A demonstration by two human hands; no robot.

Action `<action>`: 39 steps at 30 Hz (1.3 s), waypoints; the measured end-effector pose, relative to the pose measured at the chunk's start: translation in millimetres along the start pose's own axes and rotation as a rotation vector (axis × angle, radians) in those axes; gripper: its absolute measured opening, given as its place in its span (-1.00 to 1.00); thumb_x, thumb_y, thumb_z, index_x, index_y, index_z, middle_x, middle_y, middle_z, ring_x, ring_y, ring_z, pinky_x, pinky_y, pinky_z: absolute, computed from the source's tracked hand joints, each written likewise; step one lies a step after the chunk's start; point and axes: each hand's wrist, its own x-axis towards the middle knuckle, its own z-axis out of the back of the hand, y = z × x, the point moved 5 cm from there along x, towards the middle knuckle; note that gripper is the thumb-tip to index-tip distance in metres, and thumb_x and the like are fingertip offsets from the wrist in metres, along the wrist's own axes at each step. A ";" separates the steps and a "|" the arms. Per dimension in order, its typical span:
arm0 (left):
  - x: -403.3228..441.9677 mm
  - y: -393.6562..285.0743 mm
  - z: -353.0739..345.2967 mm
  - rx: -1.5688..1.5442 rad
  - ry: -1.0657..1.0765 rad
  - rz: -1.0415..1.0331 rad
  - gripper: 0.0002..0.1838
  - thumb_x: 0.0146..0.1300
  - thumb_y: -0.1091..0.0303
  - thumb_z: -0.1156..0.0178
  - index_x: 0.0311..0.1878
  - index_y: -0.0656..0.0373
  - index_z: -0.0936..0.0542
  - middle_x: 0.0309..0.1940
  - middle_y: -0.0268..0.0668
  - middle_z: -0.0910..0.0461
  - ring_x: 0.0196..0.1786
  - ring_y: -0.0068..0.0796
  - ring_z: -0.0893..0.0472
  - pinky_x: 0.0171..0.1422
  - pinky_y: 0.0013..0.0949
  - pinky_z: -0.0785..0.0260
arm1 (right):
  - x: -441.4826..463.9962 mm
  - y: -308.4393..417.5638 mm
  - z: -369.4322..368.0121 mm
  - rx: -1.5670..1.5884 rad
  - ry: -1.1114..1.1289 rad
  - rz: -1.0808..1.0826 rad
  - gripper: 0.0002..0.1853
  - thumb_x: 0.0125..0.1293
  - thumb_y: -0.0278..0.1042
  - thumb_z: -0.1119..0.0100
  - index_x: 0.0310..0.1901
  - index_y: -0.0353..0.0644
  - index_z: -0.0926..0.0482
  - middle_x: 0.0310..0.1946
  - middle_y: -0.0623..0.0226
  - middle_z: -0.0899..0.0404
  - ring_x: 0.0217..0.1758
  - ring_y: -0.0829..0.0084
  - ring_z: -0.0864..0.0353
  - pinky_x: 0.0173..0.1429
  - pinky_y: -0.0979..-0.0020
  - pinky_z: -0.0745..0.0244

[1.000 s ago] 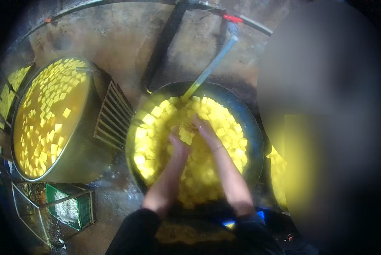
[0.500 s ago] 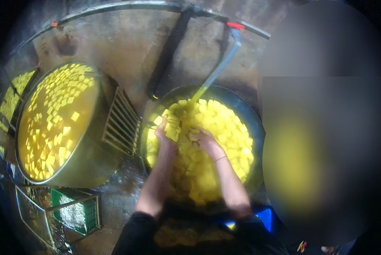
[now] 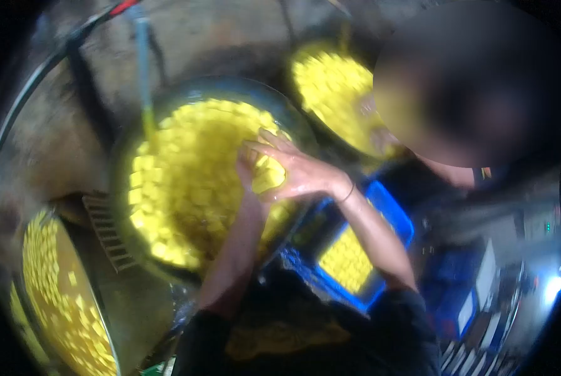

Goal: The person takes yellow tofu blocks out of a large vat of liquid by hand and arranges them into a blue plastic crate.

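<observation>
1. Yellow block (image 3: 269,175) material sits between both hands, above the right part of the big round tub (image 3: 290,111).
2. The right hand (image 3: 302,174) curls partway over it, fingers reaching across; the left hand (image 3: 245,168) cups it from the other side, partly hidden. Blur leaves it unclear whether they hold one piece or several.
3. The step in hand looks like holding blocks clear of the liquid (image 3: 215,141).
4. The next move seems to call for a snug, gentle two-handed grip; a blue crate (image 3: 396,210) stands just beside the tub.
</observation>
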 end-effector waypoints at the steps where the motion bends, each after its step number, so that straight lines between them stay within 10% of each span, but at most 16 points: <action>1: -1.6 17.8 -19.4 0.360 -0.010 -0.127 -0.40 0.34 -0.25 0.19 0.09 0.09 -0.41 -0.08 -0.25 -0.46 0.03 -0.34 -0.51 0.07 -0.17 -0.44 | -23.6 -8.2 11.0 0.063 0.042 0.008 -0.08 -0.18 0.04 -0.52 0.28 0.00 -0.32 0.37 -0.11 -0.11 0.48 -0.13 0.02 0.46 0.01 -0.04; 4: -57.0 63.3 -129.7 -0.861 0.095 0.497 -0.28 0.29 -0.43 0.22 0.09 0.07 -0.38 -0.08 -0.27 -0.45 0.02 -0.36 -0.51 0.06 -0.21 -0.44 | -114.7 -21.4 59.8 0.230 -0.129 -0.063 -0.21 -0.16 -0.03 -0.53 0.15 -0.09 -0.43 0.21 0.05 -0.32 0.33 0.06 -0.24 0.38 0.13 -0.17; 5: -87.1 49.8 -158.6 -0.305 -0.053 0.606 -0.28 0.29 -0.44 0.22 0.07 0.07 -0.38 -0.08 -0.27 -0.45 0.01 -0.37 -0.51 0.05 -0.23 -0.45 | -152.2 -28.1 71.9 0.332 -0.199 -0.142 -0.23 -0.17 -0.03 -0.52 0.13 -0.11 -0.45 0.19 0.09 -0.35 0.30 0.11 -0.29 0.37 0.16 -0.20; 10: -187.7 246.8 -189.5 0.010 0.088 0.949 -0.08 0.32 -0.40 0.22 0.45 0.22 -0.08 0.37 -0.15 -0.21 0.41 -0.28 -0.21 0.47 -0.11 0.00 | -374.0 -64.8 52.6 0.835 -0.703 -0.844 -0.46 0.01 -0.27 -0.34 0.08 -0.16 -0.47 0.00 0.33 -0.49 0.06 0.40 -0.50 0.17 0.39 -0.42; 12: -240.5 328.6 -135.3 0.326 0.292 1.067 -0.15 0.36 -0.29 0.15 0.45 0.22 -0.08 0.51 -0.14 0.05 0.50 -0.26 -0.05 0.53 -0.13 0.11 | -460.2 -88.8 8.4 1.065 -0.795 -1.245 -0.35 0.21 -0.08 -0.21 0.28 -0.17 -0.30 0.17 0.29 -0.40 0.18 0.39 -0.44 0.26 0.28 -0.39; 15: -282.4 394.9 -60.1 1.014 0.584 1.004 -0.46 0.35 0.04 -0.04 0.25 0.22 -0.41 0.18 -0.04 -0.48 0.31 -0.18 -0.39 0.41 -0.26 -0.15 | -556.4 -146.7 -62.7 1.217 -0.936 -1.319 -0.56 0.22 -0.19 -0.23 0.07 -0.24 -0.52 -0.10 0.25 -0.57 -0.06 0.41 -0.57 -0.04 0.43 -0.54; 17: -305.9 394.2 -23.8 1.350 0.683 0.577 -0.71 0.25 0.43 -0.10 0.02 0.27 -0.53 -0.08 0.00 -0.58 0.00 -0.04 -0.56 0.18 -0.19 -0.39 | -569.6 -152.5 -76.2 1.003 -0.700 -1.538 -0.50 0.22 -0.11 -0.23 0.11 -0.26 -0.50 -0.07 0.24 -0.57 -0.03 0.39 -0.57 0.00 0.39 -0.54; 19: -324.6 414.4 32.1 1.261 0.928 0.245 -0.64 0.24 0.25 -0.10 0.03 0.24 -0.53 0.00 0.05 -0.55 0.12 0.06 -0.50 0.26 -0.08 -0.31 | -600.6 -183.2 -151.8 0.997 -0.655 -1.431 -0.28 0.18 0.05 -0.22 0.26 -0.27 -0.34 0.08 0.12 -0.51 0.08 0.29 -0.53 0.08 0.31 -0.50; 22: -321.0 413.3 38.0 1.533 1.027 0.124 -0.69 0.19 0.36 -0.14 0.00 0.24 -0.54 -0.04 0.03 -0.57 0.08 0.07 -0.52 0.21 -0.10 -0.36 | -592.4 -182.3 -221.2 0.863 -0.605 -1.370 -0.11 0.18 0.16 -0.19 0.41 -0.22 -0.14 0.28 -0.01 -0.35 0.29 0.16 -0.41 0.19 0.16 -0.45; 25: -287.3 396.8 17.6 1.392 0.764 0.172 -0.69 0.14 0.44 -0.18 -0.02 0.21 -0.54 -0.08 0.00 -0.58 0.04 0.02 -0.55 0.16 -0.13 -0.40 | -555.9 -162.3 -228.4 0.135 -0.113 -1.868 -0.30 0.32 0.15 -0.02 0.34 -0.16 -0.28 0.38 -0.06 -0.17 0.44 0.10 -0.16 0.32 0.06 -0.33; 34: -170.2 180.8 -104.5 0.902 0.528 0.400 -0.54 0.16 0.21 -0.32 0.09 0.16 -0.49 -0.05 -0.16 -0.57 -0.06 -0.33 -0.60 0.05 -0.23 -0.44 | -556.6 -182.0 -287.8 0.026 0.203 -1.505 -0.40 0.29 0.05 -0.08 0.26 -0.17 -0.38 0.20 -0.03 -0.37 0.24 0.07 -0.38 0.18 0.15 -0.41; 39: -95.5 14.9 -62.7 0.977 0.358 0.048 -0.72 0.23 0.41 -0.24 0.02 0.17 -0.56 -0.14 -0.24 -0.60 -0.17 -0.42 -0.64 -0.12 -0.42 -0.50 | -491.4 -165.6 -211.7 0.004 0.674 -1.238 -0.45 0.27 -0.01 -0.11 0.21 -0.17 -0.43 0.10 -0.01 -0.49 0.13 0.06 -0.50 0.11 0.20 -0.45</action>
